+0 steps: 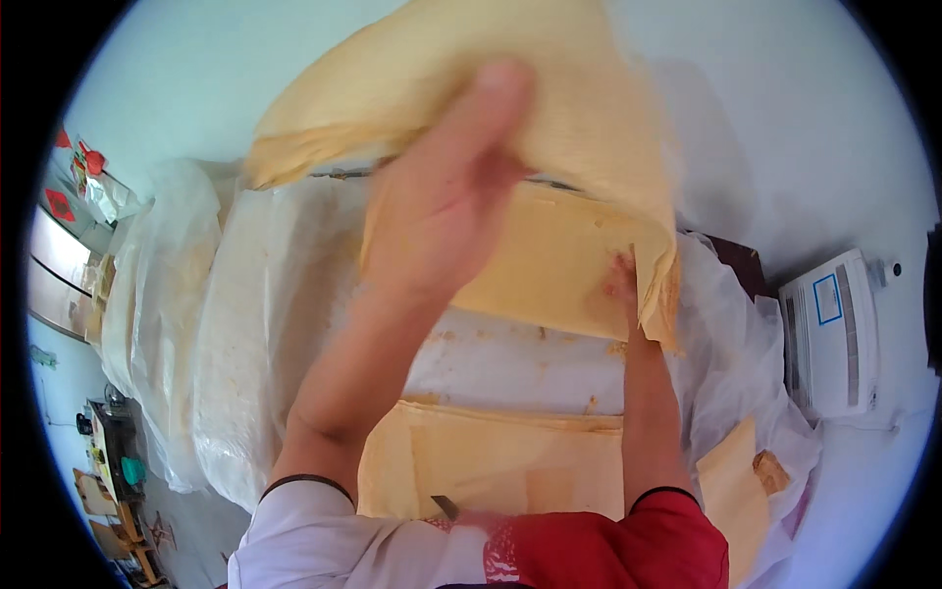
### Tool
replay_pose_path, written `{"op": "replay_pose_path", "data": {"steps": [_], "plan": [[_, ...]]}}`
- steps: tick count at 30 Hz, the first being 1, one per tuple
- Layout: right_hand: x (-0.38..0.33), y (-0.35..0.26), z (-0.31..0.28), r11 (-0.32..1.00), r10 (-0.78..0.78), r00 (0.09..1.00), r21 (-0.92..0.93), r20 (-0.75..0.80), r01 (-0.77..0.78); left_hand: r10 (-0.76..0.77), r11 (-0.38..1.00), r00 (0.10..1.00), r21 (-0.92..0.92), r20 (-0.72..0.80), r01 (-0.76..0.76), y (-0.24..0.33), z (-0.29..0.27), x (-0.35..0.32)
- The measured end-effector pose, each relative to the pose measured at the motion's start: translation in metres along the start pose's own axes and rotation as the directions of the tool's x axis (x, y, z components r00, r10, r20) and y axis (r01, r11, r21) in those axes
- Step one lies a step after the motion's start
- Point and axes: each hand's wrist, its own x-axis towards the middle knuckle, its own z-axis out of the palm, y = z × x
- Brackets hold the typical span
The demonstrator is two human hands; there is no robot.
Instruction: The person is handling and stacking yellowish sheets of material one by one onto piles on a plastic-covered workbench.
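Note:
My left hand (pixel 437 211), blurred by motion, is raised at the lower edge of a large, thin, pale-yellow sheet (pixel 579 108). Its thumb lies across the sheet's near side, and the other fingers are mostly hidden. The sheet arches up toward the wall, its left end drooping and its right edge hanging down in folds. Behind that edge is my right hand (pixel 620 278), partly covered, against another flat yellow sheet (pixel 549 255). Whether its fingers grip anything cannot be made out. Closer to my body lies a stack of similar sheets (pixel 491 452).
Clear plastic covers (pixel 240 344) drape bulky shapes on the left; more plastic (pixel 721 344) lies on the right. Beyond it stands a white appliance (pixel 829 334) with a vent. A loose yellow piece (pixel 736 491) sits at the lower right. A cluttered table (pixel 113 452) is far left.

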Motion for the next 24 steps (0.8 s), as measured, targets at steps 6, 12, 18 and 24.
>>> {"op": "replay_pose_path", "data": {"steps": [6, 12, 18, 24], "plan": [[-0.045, -0.015, -0.051, 0.765, 0.309, 0.877, 0.452, 0.368, -0.459, 0.070, 0.963, 0.997, -0.262, -0.010, -0.070, 0.071, -0.035, -0.055], [-0.247, 0.087, 0.004, 0.436, 0.256, 0.479, 0.343, 0.840, -0.832, -0.100, 0.987, 0.990, -0.134, -0.102, 0.086, 0.064, -0.019, -0.136], [-0.378, 0.064, 0.052, 0.428, 0.409, 0.302, 0.111, 0.861, -0.897, -0.209, 0.974, 0.977, -0.094, -0.042, 0.204, 0.064, 0.010, -0.180], [-0.373, 0.052, -0.012, 0.734, 0.587, 0.499, -0.159, 0.638, -0.660, -0.150, 0.979, 0.988, -0.141, -0.024, 0.145, 0.085, 0.016, -0.222]]}}
